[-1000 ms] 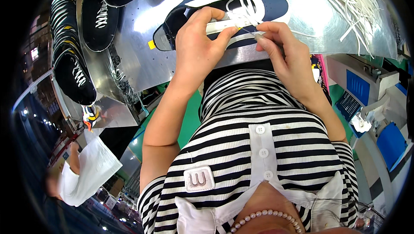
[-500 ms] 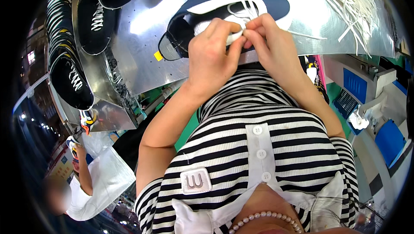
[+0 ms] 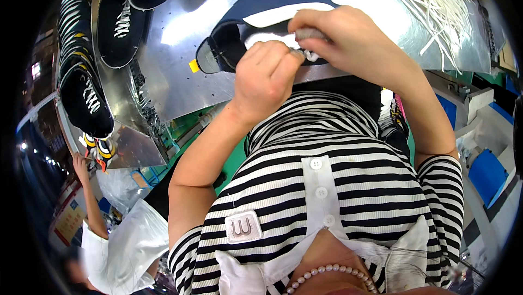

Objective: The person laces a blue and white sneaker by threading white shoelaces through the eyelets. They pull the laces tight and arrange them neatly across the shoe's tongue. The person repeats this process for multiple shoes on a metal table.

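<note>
A navy-blue shoe upper point(image 3: 278, 0) with white trim and a black lining lies on the metal tabletop in front of me, its grey heel end pointing left. My left hand point(image 3: 266, 74) is closed in a fist over the near side of its opening. By those fingertips, a white shoelace point(image 3: 311, 55) sits bunched and twisted. My right hand point(image 3: 343, 36) is curled just to the right and a little higher, over the lacing area. A blurred grey piece point(image 3: 311, 34) shows under its fingers; what it is I cannot tell. The hands hide most of the lacing.
Loose white shoelaces point(image 3: 430, 6) are heaped at the far right of the metal table point(image 3: 190, 91). Laced black shoes point(image 3: 121, 36) stand at the left, beside a row of striped shoes point(image 3: 76, 1). A person in white point(image 3: 128, 246) is at lower left.
My hands pinched the white lace together at the opening; now they are apart, the right raised and turned over the upper. The shoe upper has shifted slightly. The person at left has moved.
</note>
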The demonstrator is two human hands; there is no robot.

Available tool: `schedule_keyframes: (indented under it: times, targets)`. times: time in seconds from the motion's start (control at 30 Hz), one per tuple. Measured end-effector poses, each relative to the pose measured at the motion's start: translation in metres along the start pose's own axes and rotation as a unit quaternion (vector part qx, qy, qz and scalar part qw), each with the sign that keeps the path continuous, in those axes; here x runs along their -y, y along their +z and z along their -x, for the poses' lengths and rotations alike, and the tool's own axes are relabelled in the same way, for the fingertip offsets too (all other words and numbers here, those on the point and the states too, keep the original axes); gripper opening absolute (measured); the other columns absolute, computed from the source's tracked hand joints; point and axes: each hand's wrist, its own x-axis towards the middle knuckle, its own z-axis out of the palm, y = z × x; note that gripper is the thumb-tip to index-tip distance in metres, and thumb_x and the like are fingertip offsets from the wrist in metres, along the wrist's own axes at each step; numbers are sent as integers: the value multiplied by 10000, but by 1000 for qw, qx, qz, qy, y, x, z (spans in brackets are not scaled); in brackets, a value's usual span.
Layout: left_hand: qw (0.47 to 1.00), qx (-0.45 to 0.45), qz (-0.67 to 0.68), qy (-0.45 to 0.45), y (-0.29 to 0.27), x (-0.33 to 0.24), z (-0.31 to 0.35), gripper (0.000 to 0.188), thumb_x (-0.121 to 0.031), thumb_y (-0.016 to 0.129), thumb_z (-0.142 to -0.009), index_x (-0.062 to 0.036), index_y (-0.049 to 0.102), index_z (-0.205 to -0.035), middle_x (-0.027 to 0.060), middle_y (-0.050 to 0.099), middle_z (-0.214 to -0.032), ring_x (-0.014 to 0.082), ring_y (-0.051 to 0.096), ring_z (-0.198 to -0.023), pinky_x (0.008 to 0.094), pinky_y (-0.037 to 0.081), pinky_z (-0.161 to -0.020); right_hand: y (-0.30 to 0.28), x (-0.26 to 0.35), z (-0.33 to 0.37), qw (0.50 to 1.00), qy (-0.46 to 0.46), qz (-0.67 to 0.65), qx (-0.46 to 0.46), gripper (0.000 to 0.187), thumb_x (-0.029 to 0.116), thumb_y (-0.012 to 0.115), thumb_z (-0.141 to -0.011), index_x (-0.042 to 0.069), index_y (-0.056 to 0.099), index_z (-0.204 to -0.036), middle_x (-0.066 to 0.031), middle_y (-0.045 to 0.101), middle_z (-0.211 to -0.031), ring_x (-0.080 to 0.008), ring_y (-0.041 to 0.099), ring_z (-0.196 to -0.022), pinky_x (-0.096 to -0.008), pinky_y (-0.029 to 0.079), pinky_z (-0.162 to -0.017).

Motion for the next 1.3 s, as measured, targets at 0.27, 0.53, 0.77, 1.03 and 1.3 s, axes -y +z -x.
schedule_keyframes:
  times: [0.27,0.53,0.77,1.03,1.3]
  targets:
    - [998,11,45,-32,-1,6,2,261,12,781,-703,-49,574,-850,90,592,-754,265,581,-637,347,459,-569,10,-4,1,996,1,-79,-30,203,107,675,-822,40,654,-1013,-132,672,-741,-311,661,-712,-398,513,-660]
    - [999,3,41,-4,1,8,0,251,5,781,-706,-51,579,-845,79,604,-736,255,588,-633,341,460,-568,2,-10,-6,996,-77,17,27,237,50,670,-792,57,628,-1024,-120,673,-780,-319,661,-764,-407,503,-671]
    - [998,-10,58,-35,-3,1,6,251,16,791,-706,-34,583,-837,85,609,-728,249,577,-592,325,445,-526,-55,12,-19,954,-124,64,-267,195,-20,608,-884,38,610,-1071,-54,648,-834,-145,625,-719,-264,498,-658]
    - [993,70,64,-70,-12,7,-4,307,-47,788,-758,2,574,-972,108,617,-774,239,615,-642,314,467,-568,-55,-11,-46,877,-220,-160,-397,253,-82,613,-883,16,585,-1114,1,594,-873,-53,578,-784,-175,487,-699]
    - [868,21,291,-402,-22,6,-23,606,-216,751,-861,20,386,-1283,110,673,-849,162,640,-732,270,505,-691,26,-11,-26,959,-28,-203,-195,224,105,660,-878,75,629,-1098,-98,712,-896,-241,695,-768,-313,523,-666]
